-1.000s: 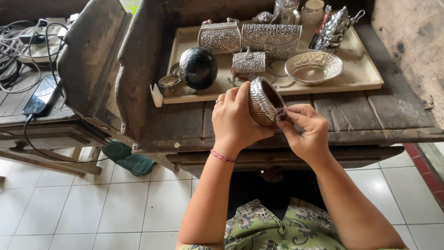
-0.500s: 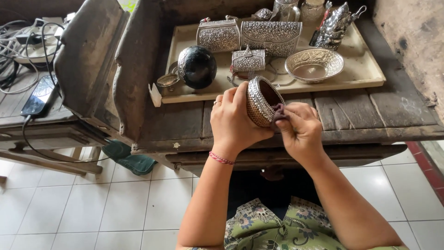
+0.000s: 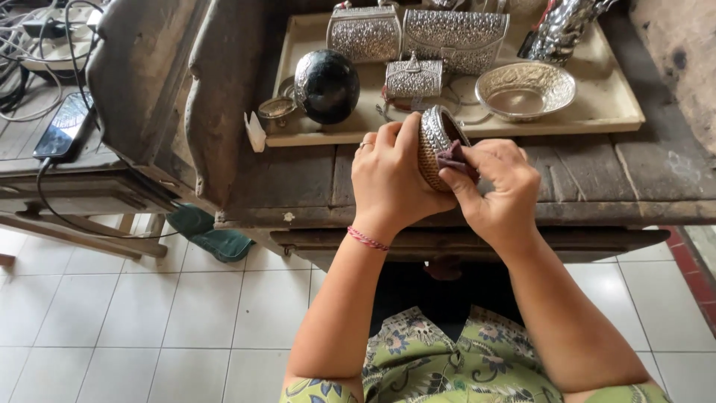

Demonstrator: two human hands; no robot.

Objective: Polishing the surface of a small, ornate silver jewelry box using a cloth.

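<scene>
Worn wooden table (image 3: 597,186) carries a cream tray (image 3: 619,112) of embossed silver boxes. My left hand (image 3: 391,179) grips a round silver bowl (image 3: 432,145) on edge, mouth facing right; my right hand (image 3: 496,186) pinches a dark cloth (image 3: 453,155) against its rim.

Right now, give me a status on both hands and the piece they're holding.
Left hand grips embossed silver bowl, tilted on edge. Right hand presses dark cloth against its rim. Nothing between hands and bowl.
</scene>
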